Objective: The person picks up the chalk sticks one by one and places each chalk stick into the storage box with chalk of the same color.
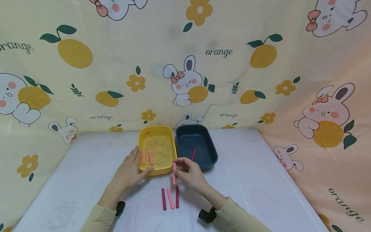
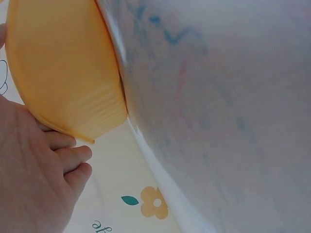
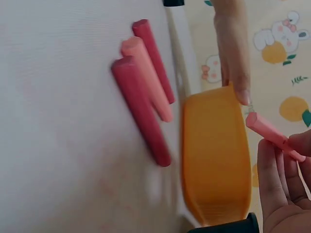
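In the head view my right hand (image 1: 191, 174) pinches a pink crayon-like stick (image 1: 174, 179) between thumb and fingers, close to the front right corner of the yellow tray (image 1: 160, 170). The right wrist view has this pink stick tilted, one end projecting past the fingers. My left hand (image 1: 127, 170) rests at that tray's front left corner, fingers along its left side and thumb by the front rim. Two pink sticks (image 1: 150, 158) lie inside the yellow tray. On the table in front lie a pink stick (image 1: 170, 198) and two dark red sticks (image 1: 164, 199).
A dark blue tray (image 1: 213, 154) stands right beside the yellow one, with a dark red stick (image 1: 194, 155) in it. Both are near the back of the white-covered table (image 1: 246, 180). Behind hangs a printed cloth (image 1: 116, 64) with rabbits and oranges.
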The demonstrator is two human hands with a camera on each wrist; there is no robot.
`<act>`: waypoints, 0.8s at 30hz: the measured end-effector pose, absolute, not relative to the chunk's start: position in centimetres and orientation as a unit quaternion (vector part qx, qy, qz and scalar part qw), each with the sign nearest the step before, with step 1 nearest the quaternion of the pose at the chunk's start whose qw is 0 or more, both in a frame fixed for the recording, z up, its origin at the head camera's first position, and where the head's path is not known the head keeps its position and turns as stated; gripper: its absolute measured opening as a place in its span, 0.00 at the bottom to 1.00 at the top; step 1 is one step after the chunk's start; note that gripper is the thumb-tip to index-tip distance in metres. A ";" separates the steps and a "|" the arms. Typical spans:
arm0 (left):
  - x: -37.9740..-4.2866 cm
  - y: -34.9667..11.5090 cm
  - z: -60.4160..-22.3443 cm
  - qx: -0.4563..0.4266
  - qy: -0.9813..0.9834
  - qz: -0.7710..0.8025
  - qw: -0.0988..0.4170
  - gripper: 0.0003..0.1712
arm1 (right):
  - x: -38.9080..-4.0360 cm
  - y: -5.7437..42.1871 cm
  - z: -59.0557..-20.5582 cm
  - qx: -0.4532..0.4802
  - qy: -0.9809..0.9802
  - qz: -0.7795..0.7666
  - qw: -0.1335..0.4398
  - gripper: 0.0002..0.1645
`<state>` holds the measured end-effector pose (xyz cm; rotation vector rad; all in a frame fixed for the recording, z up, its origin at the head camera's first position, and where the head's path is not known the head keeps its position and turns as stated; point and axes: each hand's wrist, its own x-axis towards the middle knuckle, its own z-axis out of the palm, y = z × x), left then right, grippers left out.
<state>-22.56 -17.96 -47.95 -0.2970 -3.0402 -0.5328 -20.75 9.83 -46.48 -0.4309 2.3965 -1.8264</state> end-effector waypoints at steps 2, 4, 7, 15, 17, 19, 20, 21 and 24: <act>-22.6 -18.0 -48.1 -0.097 -0.981 -0.169 0.022 0.65 | -21.2 9.5 -46.3 -0.139 0.785 -0.602 0.049 0.19; -22.6 -18.1 -48.2 -0.097 -0.981 -0.167 0.022 0.65 | -21.6 9.0 -46.1 -0.139 0.783 -0.604 0.048 0.19; -22.6 -18.1 -48.2 -0.098 -0.981 -0.168 0.024 0.65 | -22.3 8.4 -45.7 -0.138 0.781 -0.608 0.042 0.18; -22.6 -18.1 -48.2 -0.103 -0.980 -0.170 0.029 0.63 | -24.4 6.3 -45.1 -0.155 0.753 -0.639 0.035 0.18; -22.7 -18.1 -48.2 -0.101 -0.980 -0.171 0.026 0.64 | -25.0 5.7 -45.0 -0.156 0.749 -0.643 0.037 0.19; -22.7 -18.1 -48.1 -0.102 -0.980 -0.172 0.025 0.64 | -25.5 5.1 -45.0 -0.158 0.744 -0.648 0.036 0.19; -22.7 -18.1 -48.1 -0.101 -0.980 -0.172 0.023 0.64 | -25.8 4.8 -45.0 -0.159 0.742 -0.650 0.037 0.19; -22.7 -18.1 -48.1 -0.101 -0.980 -0.173 0.022 0.64 | -26.1 4.5 -45.0 -0.161 0.741 -0.651 0.036 0.19; -22.7 -18.2 -48.1 -0.102 -0.980 -0.172 0.022 0.64 | -26.9 3.6 -45.1 -0.161 0.743 -0.649 0.033 0.18</act>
